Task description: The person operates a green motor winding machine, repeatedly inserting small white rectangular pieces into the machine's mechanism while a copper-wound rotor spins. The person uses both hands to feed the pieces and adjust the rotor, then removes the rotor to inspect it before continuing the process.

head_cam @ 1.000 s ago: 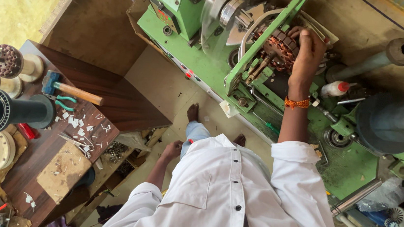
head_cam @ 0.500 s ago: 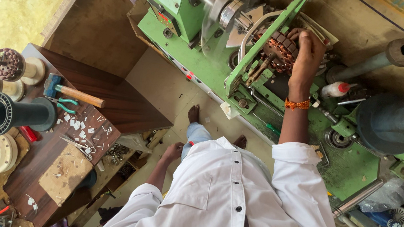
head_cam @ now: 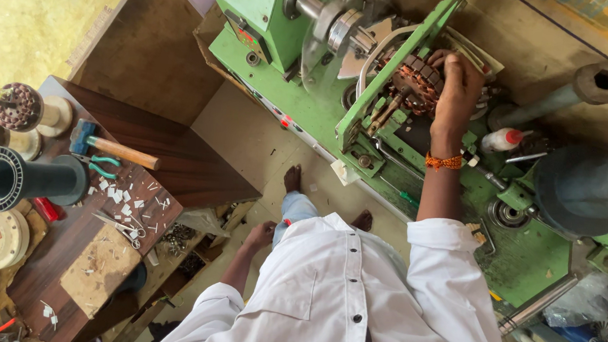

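Reaching up with our right hand (head_cam: 460,80), we lay the fingers over the round copper-wound stator core (head_cam: 416,85) that sits in the green metal winding machine (head_cam: 310,112); the hand curls on the core's upper right edge, touching it, though we cannot tell whether the fingers truly clamp it. An orange thread band (head_cam: 444,161) circles that wrist, just below the core. Our left hand (head_cam: 260,235) hangs low beside our knee, well below and to the left of the machine, loosely half-curled and holding nothing that we can see.

A slanted green bar (head_cam: 395,68) of the machine crosses just left of the core, and the steel shaft with its grey disc (head_cam: 333,19) stands further left of it. A small white bottle with a red cap (head_cam: 504,140) lies on the machine bed just right of our wrist, and a large dark teal cylinder (head_cam: 592,184) sits at the machine's right end.

Well to the left of the machine we see a dark wooden workbench (head_cam: 171,158). On it lie a hammer with a wooden handle (head_cam: 109,146), teal-handled pliers (head_cam: 100,166), a black flanged tube (head_cam: 17,179), scissors (head_cam: 117,225) and scattered white paper scraps (head_cam: 123,198). Two wound rotors on cream spools (head_cam: 27,111) stand at the bench's far left edge
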Available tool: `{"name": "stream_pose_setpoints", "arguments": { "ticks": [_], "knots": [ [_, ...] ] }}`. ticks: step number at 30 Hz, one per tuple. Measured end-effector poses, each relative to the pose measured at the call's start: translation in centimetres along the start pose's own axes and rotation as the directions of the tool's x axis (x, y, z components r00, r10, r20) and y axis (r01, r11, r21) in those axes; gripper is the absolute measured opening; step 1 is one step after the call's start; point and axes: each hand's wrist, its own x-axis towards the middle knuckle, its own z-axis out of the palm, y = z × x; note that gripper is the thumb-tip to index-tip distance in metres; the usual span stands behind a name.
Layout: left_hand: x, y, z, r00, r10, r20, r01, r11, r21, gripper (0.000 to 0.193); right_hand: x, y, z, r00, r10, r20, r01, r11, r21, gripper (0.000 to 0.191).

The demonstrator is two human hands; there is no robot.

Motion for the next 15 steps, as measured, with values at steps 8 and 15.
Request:
{"name": "stream_pose_setpoints", "arguments": {
  "ticks": [8, 15],
  "knots": [
    [-0.87, 0.97, -0.28, 1.000, 0.015, -0.015, -0.014, 1.000, 0.011, 0.043, 0.00, -0.36, 0.08, 0.999, -0.037, 0.028, 0.037, 0.999, -0.004, 0.027],
    [-0.97, 1.06, -0.20, 1.000, -0.025, -0.014, 0.025, 1.000, 0.019, 0.044, -0.20, -0.44, 0.16, 1.000, -0.015, -0.009, 0.014, 0.999, -0.052, 0.030]
  ]
}}
